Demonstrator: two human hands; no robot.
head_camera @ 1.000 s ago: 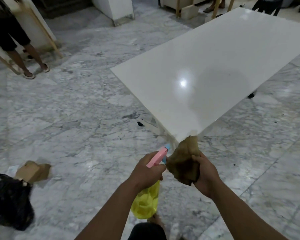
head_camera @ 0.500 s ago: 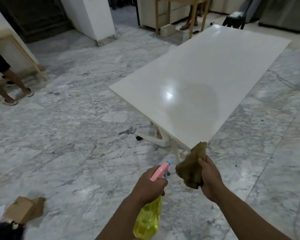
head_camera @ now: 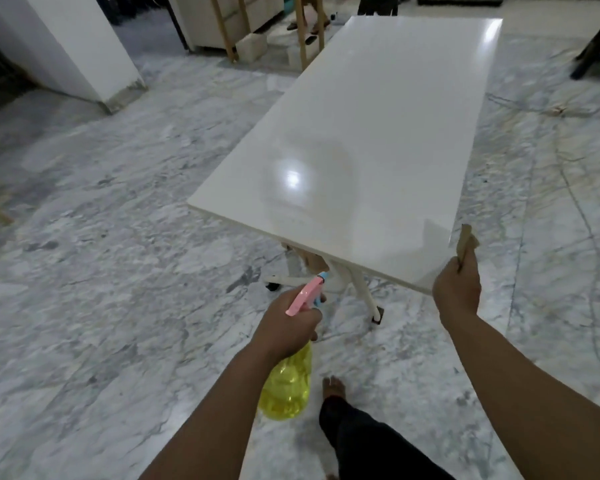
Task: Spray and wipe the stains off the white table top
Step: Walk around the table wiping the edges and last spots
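At the near edge of the white table top [head_camera: 378, 133], the right hand [head_camera: 457, 289] has moved aside, still clutching the brown cloth [head_camera: 466, 242]. Left hand [head_camera: 288, 327] grips the spray bottle [head_camera: 286, 389], nozzle towards the surface; spraying seems next.

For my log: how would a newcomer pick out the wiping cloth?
Find the white table top and follow it to its near right corner. There the right hand holds a brown cloth, the only brown thing at that edge.
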